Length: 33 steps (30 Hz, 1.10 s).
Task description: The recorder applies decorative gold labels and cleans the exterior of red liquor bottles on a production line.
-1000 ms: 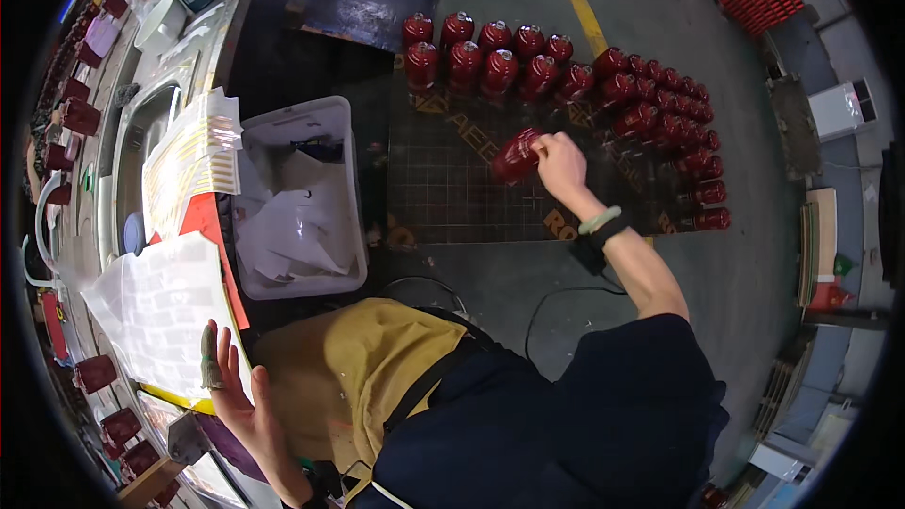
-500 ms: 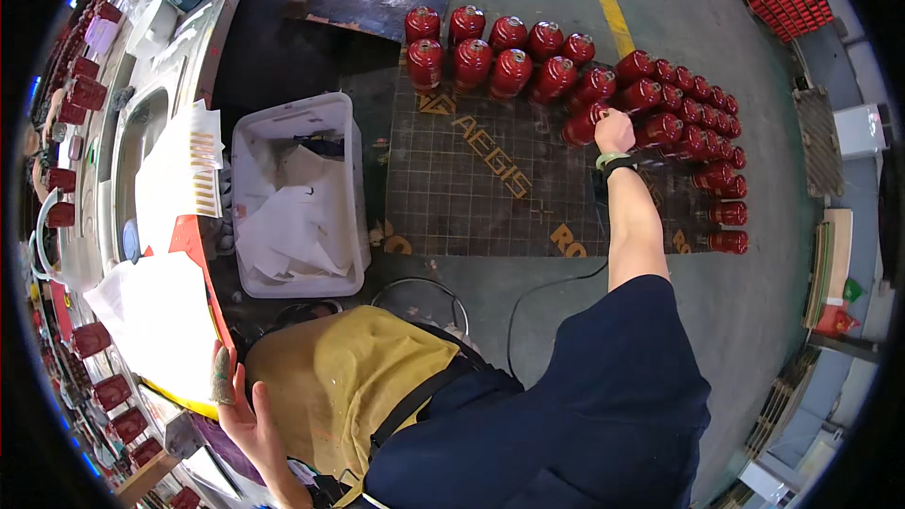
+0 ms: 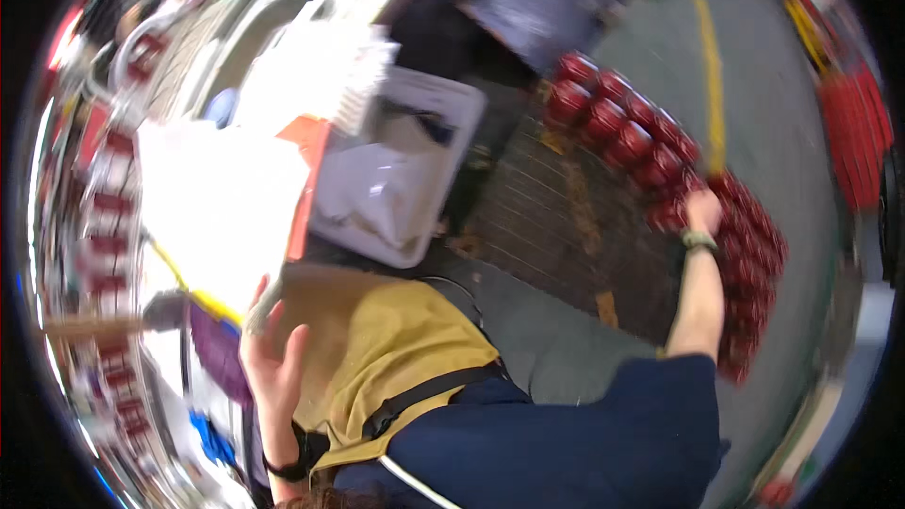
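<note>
My right hand [image 3: 702, 211], on an outstretched arm, is closed at the top of a red cylinder [image 3: 667, 217] with a rounded shoulder. Motion blur hides the finger detail there. The cylinder is at the near end of two rows of similar red cylinders [image 3: 630, 143] on a dark printed board [image 3: 556, 217]. More red cylinders [image 3: 749, 273] are packed close together on the right of my hand. My left hand [image 3: 273, 368] is raised by the worktop edge, empty, its fingers apart and a pale cover on one finger.
A white plastic bin [image 3: 462, 132] holding pale sheets stands between the worktop and the board. Overexposed white paper [image 3: 217, 198] and a red-orange strip [image 3: 306, 179] lie on the worktop. Red crates [image 3: 856, 132] are stacked at far right; a yellow line [image 3: 712, 85] crosses the floor.
The whole view has turned and blurred, shifting the bin, board and cylinders within it. My right hand stays at the same cylinder. My left hand remains raised and open.
</note>
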Tool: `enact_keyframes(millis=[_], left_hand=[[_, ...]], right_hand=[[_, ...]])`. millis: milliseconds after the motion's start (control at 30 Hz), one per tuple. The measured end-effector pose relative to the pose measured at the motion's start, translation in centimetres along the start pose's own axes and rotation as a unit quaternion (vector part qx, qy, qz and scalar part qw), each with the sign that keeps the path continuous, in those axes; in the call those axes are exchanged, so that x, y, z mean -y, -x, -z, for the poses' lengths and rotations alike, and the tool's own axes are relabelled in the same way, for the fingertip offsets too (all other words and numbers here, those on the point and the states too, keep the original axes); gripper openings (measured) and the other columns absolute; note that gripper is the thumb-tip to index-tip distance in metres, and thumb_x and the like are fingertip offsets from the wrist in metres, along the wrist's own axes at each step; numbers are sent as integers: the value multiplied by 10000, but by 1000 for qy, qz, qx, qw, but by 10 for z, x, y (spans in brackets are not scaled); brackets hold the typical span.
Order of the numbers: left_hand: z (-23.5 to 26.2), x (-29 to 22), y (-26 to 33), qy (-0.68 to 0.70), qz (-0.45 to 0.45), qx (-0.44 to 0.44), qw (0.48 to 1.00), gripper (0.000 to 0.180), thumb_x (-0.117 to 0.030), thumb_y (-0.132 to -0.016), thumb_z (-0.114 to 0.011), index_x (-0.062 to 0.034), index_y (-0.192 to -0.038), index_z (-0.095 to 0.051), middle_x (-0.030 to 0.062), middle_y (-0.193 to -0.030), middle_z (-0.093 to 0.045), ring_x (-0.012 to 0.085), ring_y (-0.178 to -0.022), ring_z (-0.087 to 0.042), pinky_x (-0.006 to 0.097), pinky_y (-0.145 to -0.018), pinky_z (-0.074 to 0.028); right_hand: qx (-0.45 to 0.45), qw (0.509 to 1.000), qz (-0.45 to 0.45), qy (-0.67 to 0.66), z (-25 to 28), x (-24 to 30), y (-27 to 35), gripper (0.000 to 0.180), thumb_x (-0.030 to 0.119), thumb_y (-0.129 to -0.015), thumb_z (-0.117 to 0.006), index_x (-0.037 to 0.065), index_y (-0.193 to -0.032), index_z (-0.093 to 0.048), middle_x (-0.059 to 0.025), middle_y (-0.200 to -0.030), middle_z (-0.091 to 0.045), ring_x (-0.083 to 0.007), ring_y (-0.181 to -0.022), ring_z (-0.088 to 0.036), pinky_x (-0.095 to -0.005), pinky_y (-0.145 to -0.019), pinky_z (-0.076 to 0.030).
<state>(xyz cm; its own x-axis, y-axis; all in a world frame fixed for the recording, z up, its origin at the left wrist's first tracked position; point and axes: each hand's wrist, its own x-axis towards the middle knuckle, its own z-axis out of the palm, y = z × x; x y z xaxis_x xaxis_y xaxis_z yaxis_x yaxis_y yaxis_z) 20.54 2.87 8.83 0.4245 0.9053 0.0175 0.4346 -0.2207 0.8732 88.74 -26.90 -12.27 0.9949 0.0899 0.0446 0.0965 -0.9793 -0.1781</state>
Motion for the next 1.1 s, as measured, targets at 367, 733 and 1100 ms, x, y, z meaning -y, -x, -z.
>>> enact_keyframes(millis=[367, 733, 1100], left_hand=[[109, 36, 45, 31, 39, -162, 986, 505, -105, -938, -746, -12, -1411, -596, 131, -1565, -488, 218, -1417, -484, 386, -1129, -445], [385, 165, 71, -37, 143, -399, 905, 596, -254, -960, -756, 42, -1426, -534, 175, -1363, -641, 259, -1299, -598, 390, -1059, -509], [560, 345, -80, -191, 186, -546, 794, 1195, -540, -708, -901, 142, -1514, -340, 326, -1469, -512, 393, -1351, -546, 411, -1114, -444]], right_hand=[[140, 736, 562, -350, 124, 386, 194, 106, 30, -980, -656, -3, -1067, -706, -53, -947, -683, -144, -859, -635, -280, -789, -501], [194, 366, 840, -350, 241, 710, 527, 130, 15, -905, -693, -10, -1032, -706, -74, -823, -624, -135, -673, -538, -286, -614, -426], [84, 438, 858, -253, 116, 926, 680, 777, 218, -872, -785, 147, -1542, -400, -241, -1223, -650, -429, -1089, -662, -492, -922, -532]])
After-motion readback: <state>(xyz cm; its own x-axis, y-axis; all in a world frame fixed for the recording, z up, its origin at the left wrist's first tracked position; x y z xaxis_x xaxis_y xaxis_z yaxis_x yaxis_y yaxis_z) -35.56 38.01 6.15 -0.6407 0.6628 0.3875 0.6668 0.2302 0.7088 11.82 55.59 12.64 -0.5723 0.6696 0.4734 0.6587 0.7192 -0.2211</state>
